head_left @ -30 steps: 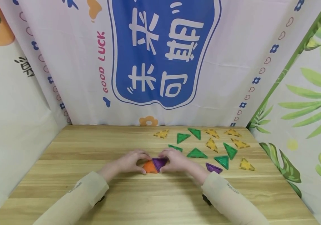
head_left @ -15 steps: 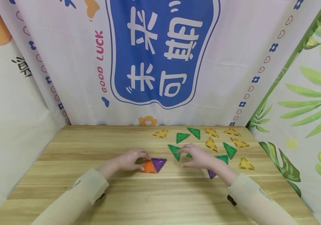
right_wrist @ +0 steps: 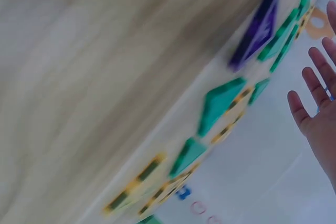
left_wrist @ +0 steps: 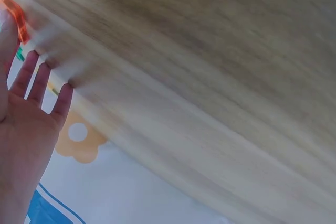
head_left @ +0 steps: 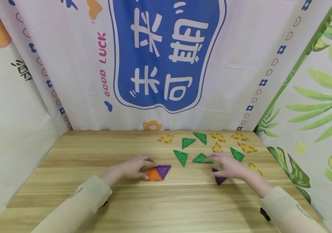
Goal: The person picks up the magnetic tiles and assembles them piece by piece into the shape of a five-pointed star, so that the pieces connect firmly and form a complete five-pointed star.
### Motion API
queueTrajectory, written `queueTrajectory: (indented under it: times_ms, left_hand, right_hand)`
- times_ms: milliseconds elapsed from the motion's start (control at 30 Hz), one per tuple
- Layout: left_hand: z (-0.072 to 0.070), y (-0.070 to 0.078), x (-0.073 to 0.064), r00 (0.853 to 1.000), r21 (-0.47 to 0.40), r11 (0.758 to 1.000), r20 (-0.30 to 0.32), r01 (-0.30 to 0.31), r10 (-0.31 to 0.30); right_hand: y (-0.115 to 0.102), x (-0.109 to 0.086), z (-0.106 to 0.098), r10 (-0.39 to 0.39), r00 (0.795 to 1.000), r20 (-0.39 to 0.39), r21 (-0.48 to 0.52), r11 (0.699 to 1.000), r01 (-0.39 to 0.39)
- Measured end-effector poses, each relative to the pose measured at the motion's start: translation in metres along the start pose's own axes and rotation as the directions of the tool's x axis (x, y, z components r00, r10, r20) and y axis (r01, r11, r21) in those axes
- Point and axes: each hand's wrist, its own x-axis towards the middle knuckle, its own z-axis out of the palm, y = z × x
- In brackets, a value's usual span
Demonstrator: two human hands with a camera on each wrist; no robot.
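An orange magnetic tile (head_left: 154, 175) lies flat on the table, joined edge to edge with a purple triangular magnetic tile (head_left: 164, 171). My left hand (head_left: 135, 166) holds the orange tile, thumb at its left corner and index finger near its top; part of it is hidden by the fingers. In the left wrist view the orange tile (left_wrist: 14, 17) shows beside the thumb. My right hand (head_left: 229, 165) hovers with spread fingers over a second purple triangular tile (head_left: 219, 179), partly covering it. In the right wrist view a gap separates that purple tile (right_wrist: 257, 30) from the fingers.
Several green triangular tiles (head_left: 181, 157) and several yellow triangular tiles (head_left: 247, 148) lie scattered over the back right of the wooden table (head_left: 166, 210). A printed white curtain (head_left: 241, 64) hangs behind the table's back edge.
My right hand has let go of the joined purple tile and moved right to above the second purple tile. My left hand has stayed at the orange tile.
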Motion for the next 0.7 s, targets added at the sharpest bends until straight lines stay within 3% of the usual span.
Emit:
queueTrajectory:
  times_ms: [333, 700]
  left_hand:
    - [0.002, -0.002, -0.012, 1.000, -0.091, 0.996, 0.015, 0.011, -0.010]
    - [0.003, -0.004, -0.014, 1.000, -0.091, 0.996, 0.007, -0.001, 0.001]
  right_hand:
    - [0.022, -0.035, 0.006, -0.004, 1.000, 0.004, -0.005, 1.000, 0.004]
    - [0.032, -0.038, 0.022, 0.037, 0.999, -0.008, 0.005, 0.999, -0.037]
